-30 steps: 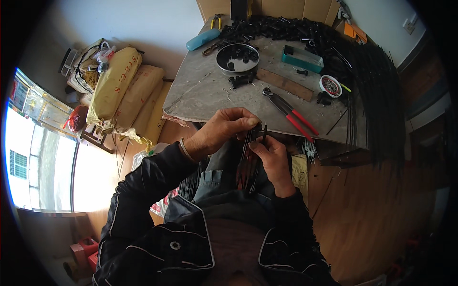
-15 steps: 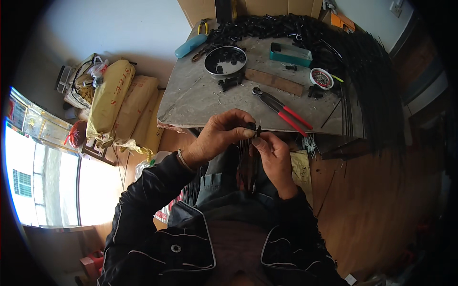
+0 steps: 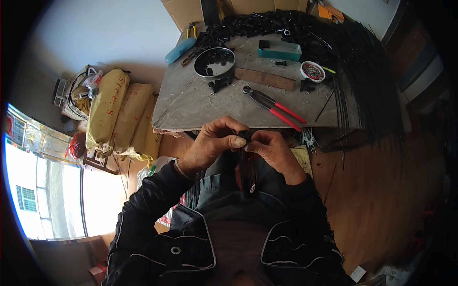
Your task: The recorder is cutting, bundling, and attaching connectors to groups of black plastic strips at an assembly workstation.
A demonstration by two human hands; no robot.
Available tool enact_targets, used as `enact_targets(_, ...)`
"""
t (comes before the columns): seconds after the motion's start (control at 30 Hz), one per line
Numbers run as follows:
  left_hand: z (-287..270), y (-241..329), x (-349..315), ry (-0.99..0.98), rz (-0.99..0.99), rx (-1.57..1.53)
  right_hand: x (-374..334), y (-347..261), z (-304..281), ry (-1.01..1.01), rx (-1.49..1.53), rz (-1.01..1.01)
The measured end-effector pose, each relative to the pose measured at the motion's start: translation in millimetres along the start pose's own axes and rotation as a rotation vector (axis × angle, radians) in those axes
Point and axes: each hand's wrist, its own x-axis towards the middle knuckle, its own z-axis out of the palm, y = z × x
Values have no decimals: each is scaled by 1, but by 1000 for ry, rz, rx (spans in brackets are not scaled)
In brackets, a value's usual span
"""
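Over my lap, just off the table's near edge, my left hand [image 3: 214, 144] pinches a small black part [image 3: 244, 135] between thumb and fingers. My right hand [image 3: 276, 151] is closed at the part's right side, thumb and fingertips pressed together against it. Long thin dark rods [image 3: 249, 169] hang below the fingers toward my lap; how they join the part is hidden. Nearest on the table [image 3: 191, 110] lie pincers with red handles [image 3: 281, 113], jaws toward the upper left. Beyond them is a flat wooden strip [image 3: 265, 79].
A round metal bowl [image 3: 196, 66] holds black pieces, near a teal box [image 3: 280, 51] and a white dish [image 3: 305, 66] of small metal bits. Black parts [image 3: 257, 26] are heaped at the back; long black rods [image 3: 369, 71] droop off the right side. Yellowish sacks [image 3: 107, 107] stand left.
My hands have come together around the small black part. The thin upright tip between my right fingers no longer shows. The whole view has shifted slightly.
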Motion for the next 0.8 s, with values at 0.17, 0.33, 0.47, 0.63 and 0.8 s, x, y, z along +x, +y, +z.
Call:
enact_targets(0.17,-1,-3,-6,-31,23,12,-4,-2,1,-52,18,28)
enact_targets(0.33,11,-11,-7,-61,35,-47,-4,-6,3,-149,99,75)
enact_targets(0.47,34,-30,0,418,158,-38,5,-1,12,86,-175,-69)
enact_targets(0.63,31,-38,3,589,327,480,7,3,17,172,-257,-110)
enact_targets(0.8,43,-17,1,610,341,956,6,15,27,277,-280,-188)
